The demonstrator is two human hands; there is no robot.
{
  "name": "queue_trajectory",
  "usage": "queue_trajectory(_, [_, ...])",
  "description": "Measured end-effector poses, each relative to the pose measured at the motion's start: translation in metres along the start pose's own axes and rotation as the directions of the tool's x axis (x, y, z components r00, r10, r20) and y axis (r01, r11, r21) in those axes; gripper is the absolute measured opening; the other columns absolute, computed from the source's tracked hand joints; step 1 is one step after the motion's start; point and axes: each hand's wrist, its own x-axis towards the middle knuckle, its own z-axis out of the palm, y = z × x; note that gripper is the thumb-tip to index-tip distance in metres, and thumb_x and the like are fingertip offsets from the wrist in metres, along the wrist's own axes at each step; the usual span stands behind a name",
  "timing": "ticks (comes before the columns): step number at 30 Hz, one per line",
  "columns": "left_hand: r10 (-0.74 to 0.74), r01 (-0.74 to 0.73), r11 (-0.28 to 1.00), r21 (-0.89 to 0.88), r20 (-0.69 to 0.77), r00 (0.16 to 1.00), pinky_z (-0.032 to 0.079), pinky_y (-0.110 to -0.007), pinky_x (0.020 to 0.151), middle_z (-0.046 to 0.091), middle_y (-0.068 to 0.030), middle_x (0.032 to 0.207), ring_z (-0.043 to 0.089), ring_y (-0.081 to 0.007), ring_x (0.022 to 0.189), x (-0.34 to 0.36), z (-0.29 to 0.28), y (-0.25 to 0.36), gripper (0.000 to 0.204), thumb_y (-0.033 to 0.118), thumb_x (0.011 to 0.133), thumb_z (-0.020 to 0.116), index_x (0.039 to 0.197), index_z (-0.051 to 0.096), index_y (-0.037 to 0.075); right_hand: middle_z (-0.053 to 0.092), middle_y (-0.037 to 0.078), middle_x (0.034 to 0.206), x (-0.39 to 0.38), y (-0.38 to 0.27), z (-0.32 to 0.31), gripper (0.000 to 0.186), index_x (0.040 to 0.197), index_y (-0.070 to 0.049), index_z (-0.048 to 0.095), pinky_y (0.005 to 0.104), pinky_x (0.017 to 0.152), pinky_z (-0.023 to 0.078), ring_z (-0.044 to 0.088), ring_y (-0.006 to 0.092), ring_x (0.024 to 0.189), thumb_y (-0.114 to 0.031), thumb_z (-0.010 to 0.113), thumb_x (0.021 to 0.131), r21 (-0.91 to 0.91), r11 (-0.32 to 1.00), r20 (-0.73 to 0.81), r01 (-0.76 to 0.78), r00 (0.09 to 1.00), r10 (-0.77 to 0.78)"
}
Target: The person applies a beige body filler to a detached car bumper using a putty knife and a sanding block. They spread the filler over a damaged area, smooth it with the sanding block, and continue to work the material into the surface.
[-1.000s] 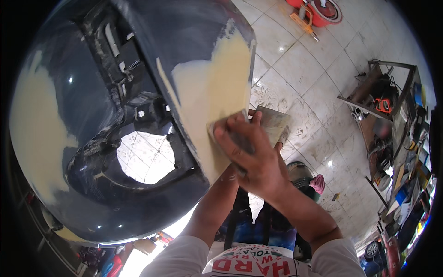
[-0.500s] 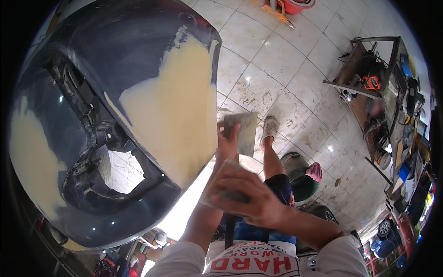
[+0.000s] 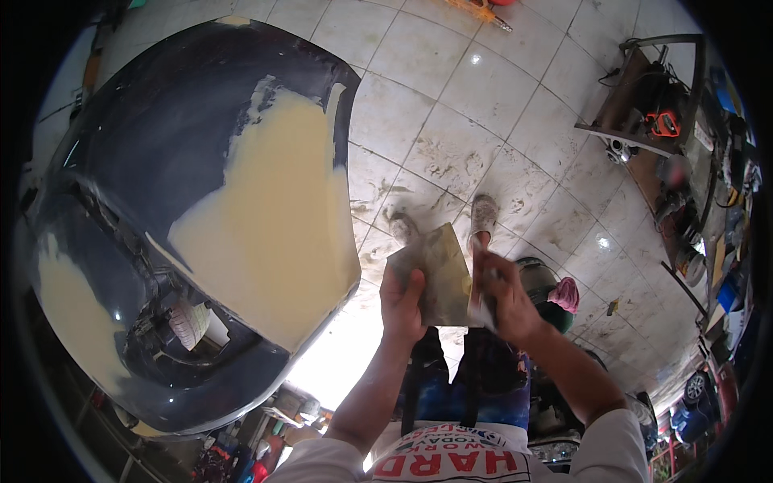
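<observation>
My left hand point(image 3: 401, 302) grips a flat grey plate point(image 3: 441, 270) by its left side, thumb on top. A small dab of yellow putty point(image 3: 466, 285) shows near the plate's right edge. My right hand point(image 3: 511, 302) is closed around a thin putty spreader point(image 3: 481, 312), held edge-on against the plate's right side and partly blurred. To the left stands a dark car bumper point(image 3: 169, 121), coated with a broad patch of pale yellow filler point(image 3: 274, 209) and another filler patch point(image 3: 72, 298) at its far left. Both hands are apart from the bumper.
A metal-framed rack point(image 3: 636, 141) with tools stands at the right. Beside my right leg is a dark bucket point(image 3: 535, 282) with a pink cloth point(image 3: 566, 295) on its rim. Dusty white tiles point(image 3: 419, 72) cover the floor. An orange tool point(image 3: 483, 12) lies at the far edge.
My right hand has moved right and turned, bringing the spreader to the plate's right edge. The plate now lies lower and flatter to view. The bumper appears farther left as the view shifted.
</observation>
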Motion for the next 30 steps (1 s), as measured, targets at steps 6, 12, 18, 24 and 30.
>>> queue_trajectory(6, [0.083,-0.082,0.997,0.014,-0.038,0.996,0.053,-0.042,0.109,0.065,-0.0104,0.139,0.065,-0.0231,0.127,-0.013,0.004,-0.004,0.056,0.024,0.103,0.077,0.148,0.050,0.002,0.053,0.023,0.144,0.034,0.057,0.019,0.060,0.137,-0.010,0.059,0.0557,0.107,0.049,0.058,0.0540,0.126,0.011,0.062,0.080,-0.118,0.915,0.278,-0.385,0.872,0.403])
queue_trajectory(12, [0.115,-0.126,0.981,0.150,0.079,0.990,0.053,-0.039,0.108,0.070,-0.0100,0.133,0.068,-0.0218,0.121,-0.006,-0.047,-0.010,0.043,0.018,0.105,0.073,0.143,0.058,0.002,0.065,0.017,0.135,0.142,0.096,0.035,0.077,0.143,-0.010,0.066,0.0390,0.117,0.044,0.061,0.0369,0.133,0.019,0.043,0.075,0.258,0.898,-0.001,-0.357,0.929,0.370])
queue_trajectory(18, [0.174,-0.046,0.862,0.505,-0.210,0.962,0.049,-0.033,0.103,0.065,-0.0087,0.126,0.061,-0.0177,0.114,0.002,-0.070,-0.003,0.081,0.009,0.098,0.080,0.160,0.028,0.008,0.061,0.014,0.144,0.257,0.072,0.057,0.097,0.155,-0.025,0.060,0.0401,0.121,0.043,0.055,0.0324,0.138,0.021,0.039,0.073,0.237,0.954,0.022,-0.182,0.983,0.182])
queue_trajectory(24, [0.269,-0.098,0.812,0.575,-0.220,0.938,0.052,-0.032,0.090,0.072,-0.0073,0.109,0.066,-0.0172,0.101,0.003,-0.072,-0.009,0.036,0.012,0.096,0.082,0.123,0.065,-0.003,0.060,0.014,0.143,0.279,0.063,0.059,0.102,0.157,-0.032,0.057,0.0432,0.121,0.044,0.055,0.0334,0.137,0.021,0.040,0.071,0.145,0.973,0.097,-0.177,0.982,0.164])
queue_trajectory(30, [0.240,-0.128,0.854,0.505,-0.163,0.957,0.052,-0.033,0.094,0.072,-0.0085,0.111,0.066,-0.0172,0.104,0.003,-0.074,-0.005,0.035,0.009,0.097,0.083,0.123,0.064,-0.004,0.059,0.013,0.142,0.273,0.060,0.069,0.106,0.157,-0.038,0.056,0.0444,0.116,0.048,0.056,0.0352,0.134,0.021,0.042,0.070,0.115,0.983,0.110,-0.143,0.985,0.130])
